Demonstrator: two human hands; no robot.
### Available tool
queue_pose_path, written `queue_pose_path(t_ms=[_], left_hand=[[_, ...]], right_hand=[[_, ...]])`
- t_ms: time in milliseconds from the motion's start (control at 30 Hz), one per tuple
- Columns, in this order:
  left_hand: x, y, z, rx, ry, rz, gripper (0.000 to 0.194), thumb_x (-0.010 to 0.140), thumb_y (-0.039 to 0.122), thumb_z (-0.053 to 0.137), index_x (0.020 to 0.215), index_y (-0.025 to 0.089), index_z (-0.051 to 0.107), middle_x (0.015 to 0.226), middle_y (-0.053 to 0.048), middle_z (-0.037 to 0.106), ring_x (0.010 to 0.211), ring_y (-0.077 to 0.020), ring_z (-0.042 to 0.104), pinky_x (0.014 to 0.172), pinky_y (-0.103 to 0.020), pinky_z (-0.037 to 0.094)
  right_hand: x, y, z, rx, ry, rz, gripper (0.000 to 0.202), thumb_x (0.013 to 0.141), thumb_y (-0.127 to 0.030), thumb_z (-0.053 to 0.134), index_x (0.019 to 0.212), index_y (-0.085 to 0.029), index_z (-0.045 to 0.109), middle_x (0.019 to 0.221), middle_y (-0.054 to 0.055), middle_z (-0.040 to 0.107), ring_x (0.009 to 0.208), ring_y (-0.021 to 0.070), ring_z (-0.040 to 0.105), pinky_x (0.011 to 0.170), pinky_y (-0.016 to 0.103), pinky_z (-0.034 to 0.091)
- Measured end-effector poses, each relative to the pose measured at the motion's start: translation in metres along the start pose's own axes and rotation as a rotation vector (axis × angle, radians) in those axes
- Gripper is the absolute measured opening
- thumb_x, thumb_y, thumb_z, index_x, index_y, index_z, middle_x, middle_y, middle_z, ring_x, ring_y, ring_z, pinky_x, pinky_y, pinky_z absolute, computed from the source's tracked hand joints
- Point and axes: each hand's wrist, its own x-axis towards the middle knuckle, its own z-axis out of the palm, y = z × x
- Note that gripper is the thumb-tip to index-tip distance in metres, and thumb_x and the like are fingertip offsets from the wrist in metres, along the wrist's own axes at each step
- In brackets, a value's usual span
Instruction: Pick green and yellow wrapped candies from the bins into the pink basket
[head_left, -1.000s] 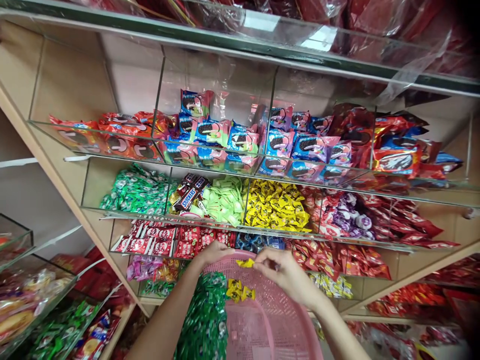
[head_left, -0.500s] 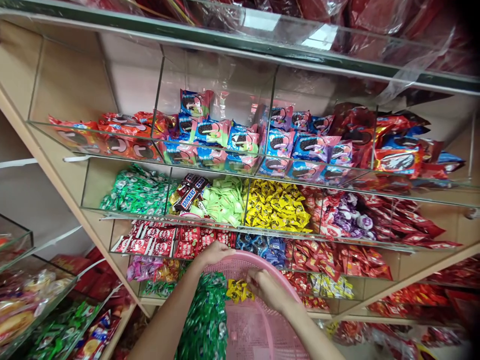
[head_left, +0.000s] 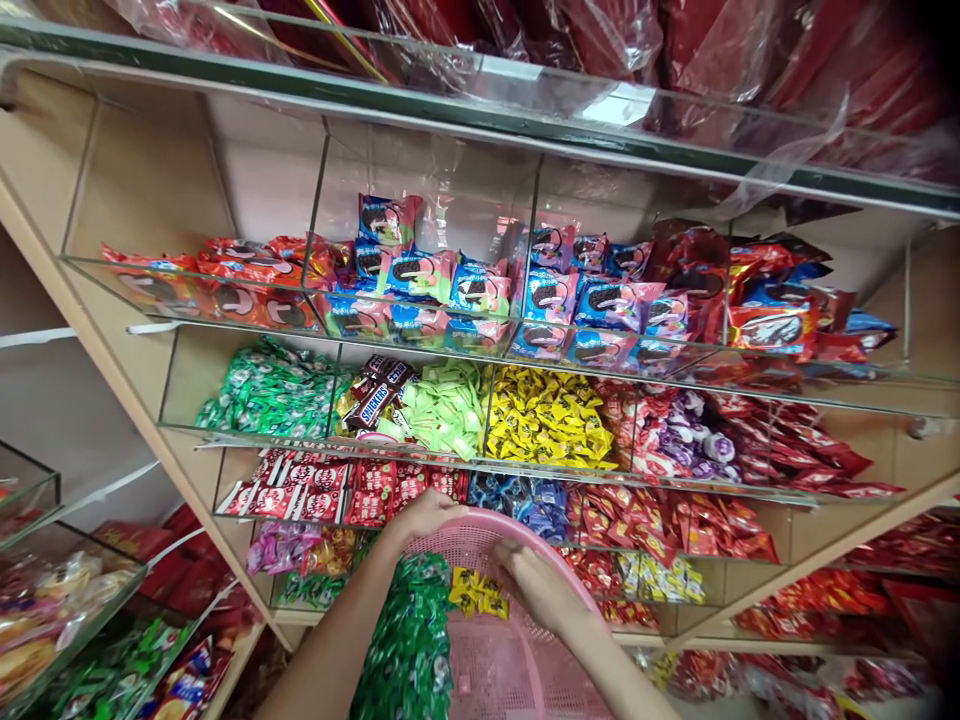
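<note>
Clearly, we hold the pink basket in front of the shelves, its far rim just below the row of blue packets. Our left hand grips the rim at its far left, fingers closed on the edge. Our right hand reaches over the right side into the basket with its fingers curled, and we cannot tell whether anything sits between them. Just beside those fingertips, we see a small cluster of yellow sweets lying in the basket, next to a big heap of green sweets that fills the left side, partly behind our left forearm.

Above the basket, we face a glass-fronted shelf holding, from left to right, a green pile, Snickers bars, pale green packets, a yellow pile and purple sweets. Higher up, we see cookie packets in blue wrappers.
</note>
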Motion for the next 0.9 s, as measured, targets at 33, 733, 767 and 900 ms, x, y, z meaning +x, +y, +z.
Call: queue_pose_path(t_ms=[33, 733, 767, 900], left_hand=[[0.000, 0.000, 0.000, -0.012, -0.002, 0.000, 0.053, 0.062, 0.065, 0.049, 0.056, 0.013, 0.052, 0.050, 0.005, 0.036, 0.049, -0.0065, 0.029, 0.047, -0.019, 0.020], [-0.007, 0.006, -0.002, -0.118, -0.018, -0.022, 0.051, 0.061, 0.063, 0.052, 0.056, 0.013, 0.051, 0.048, 0.005, 0.040, 0.047, -0.0067, 0.034, 0.045, -0.019, 0.022], [-0.007, 0.007, -0.002, -0.109, -0.015, -0.018, 0.051, 0.061, 0.063, 0.052, 0.055, 0.013, 0.050, 0.048, 0.005, 0.040, 0.047, -0.0068, 0.034, 0.045, -0.019, 0.022], [-0.007, 0.008, -0.002, -0.095, -0.006, -0.024, 0.051, 0.061, 0.064, 0.052, 0.056, 0.013, 0.052, 0.049, 0.004, 0.041, 0.048, -0.0074, 0.036, 0.046, -0.019, 0.023]], right_hand=[[-0.001, -0.003, -0.007, 0.007, 0.045, -0.042, 0.023, 0.079, -0.010, 0.035, 0.085, -0.017, 0.057, 0.094, 0.007, 0.059, 0.089, 0.0178, 0.052, 0.076, 0.026, 0.037], [0.018, 0.009, -0.127, -0.287, 0.596, 0.442, 0.039, 0.082, -0.046, 0.041, 0.061, -0.019, 0.061, 0.069, 0.008, 0.060, 0.065, 0.0166, 0.055, 0.052, 0.025, 0.028], [0.020, 0.007, -0.128, -0.284, 0.578, 0.455, 0.039, 0.081, -0.046, 0.042, 0.060, -0.019, 0.061, 0.067, 0.007, 0.060, 0.064, 0.0164, 0.055, 0.052, 0.025, 0.027], [0.026, 0.006, -0.128, -0.222, 0.545, 0.461, 0.034, 0.079, -0.042, 0.047, 0.059, -0.019, 0.061, 0.061, 0.006, 0.059, 0.060, 0.0152, 0.054, 0.051, 0.024, 0.027]])
